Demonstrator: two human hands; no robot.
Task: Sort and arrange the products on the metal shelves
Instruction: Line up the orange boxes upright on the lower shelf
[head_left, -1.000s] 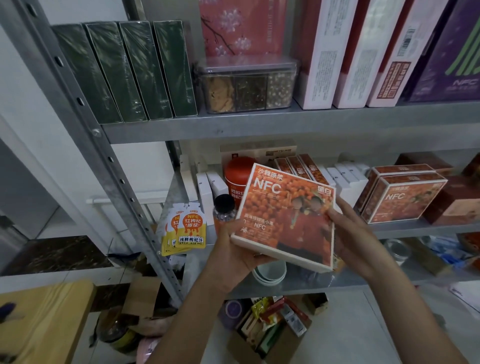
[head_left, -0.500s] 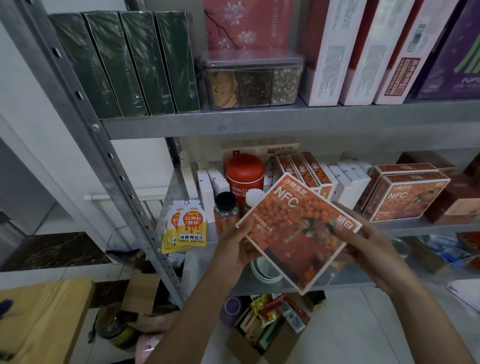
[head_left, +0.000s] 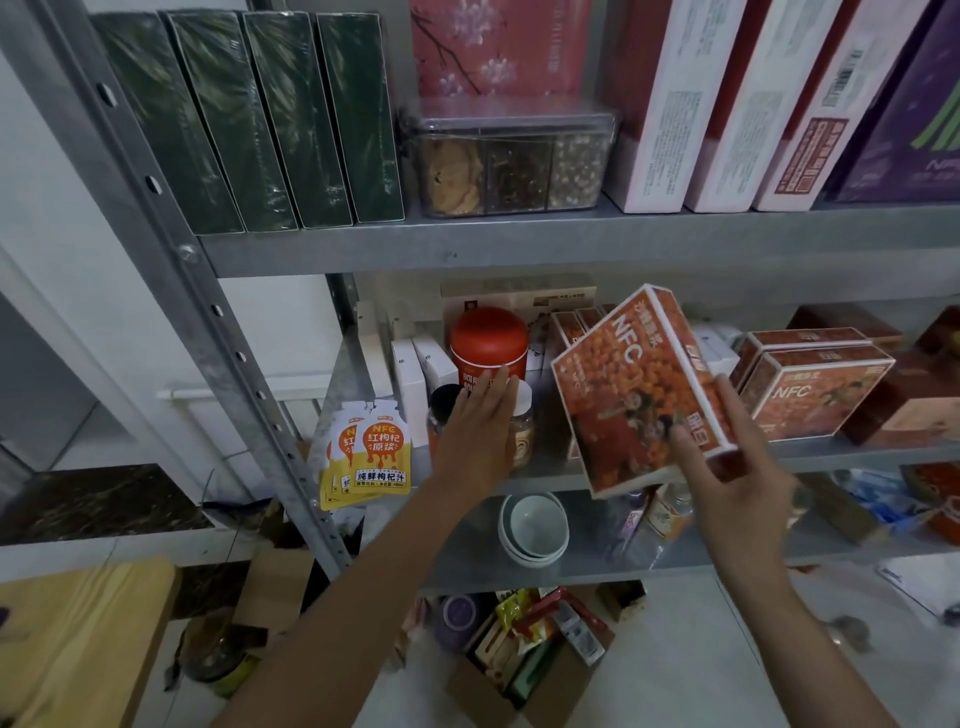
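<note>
Orange NFC box gripped by right hand, apart from left hand.

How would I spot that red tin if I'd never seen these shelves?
On the metal shelves, look at the middle level, left part. The red tin stands behind two small jars, past the left hand. Its red domed lid sets it apart from the white boxes beside it.

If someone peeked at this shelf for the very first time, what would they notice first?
The big orange cardboard box marked NFC jumps out first, held tilted by the right hand in front of the middle metal shelf. Beside it the left hand, fingers straight, reaches toward the round red tin on that shelf. Four dark green boxes stand at the left end of the top metal shelf.
</note>
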